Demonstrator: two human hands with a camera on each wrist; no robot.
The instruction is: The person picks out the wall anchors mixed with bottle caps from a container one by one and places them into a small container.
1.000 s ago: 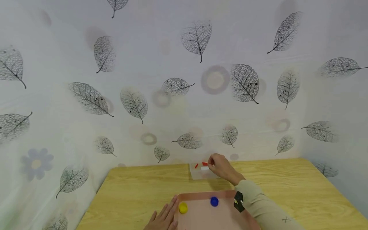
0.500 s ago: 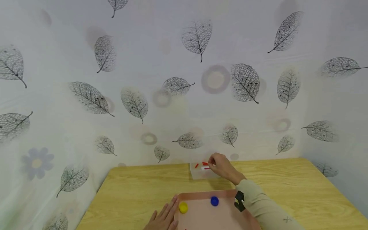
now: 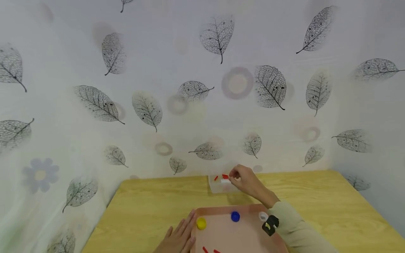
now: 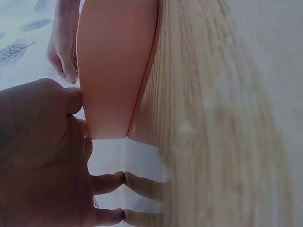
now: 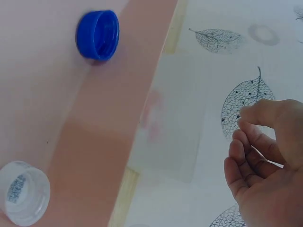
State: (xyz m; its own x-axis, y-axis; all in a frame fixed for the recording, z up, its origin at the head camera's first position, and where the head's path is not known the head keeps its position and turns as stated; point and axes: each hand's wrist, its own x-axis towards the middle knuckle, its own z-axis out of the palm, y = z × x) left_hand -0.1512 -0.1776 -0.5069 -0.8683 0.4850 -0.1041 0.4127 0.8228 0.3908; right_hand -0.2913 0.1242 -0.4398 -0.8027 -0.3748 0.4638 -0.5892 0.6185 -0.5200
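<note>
My right hand (image 3: 245, 179) hovers above a translucent box (image 3: 216, 188) at the table's back edge. Its thumb and index finger nearly meet, with nothing visible between them; the other fingers are loosely curled in the right wrist view. Inside the box lie a few short red sticks (image 3: 216, 178), beside a white patch. My left hand (image 3: 177, 233) rests at the left rim of a pink tray (image 3: 221, 210), fingers straight. In the left wrist view the left thumb touches the tray wall (image 4: 113, 66), and fingertips reach the tabletop.
In the tray sit a yellow cap (image 3: 201, 223), a blue cap (image 3: 235, 216) and a clear-white cap (image 5: 24, 194) with a printed code. Two red pieces (image 3: 216, 251) show at the tray's near part. A leaf-patterned covering (image 3: 202, 116) stands behind the table (image 3: 152, 200).
A red stick seen under my right fingertips half a second ago is now beside another in the box. That forearm has shifted right, uncovering the clear-white cap. The head view has tilted down.
</note>
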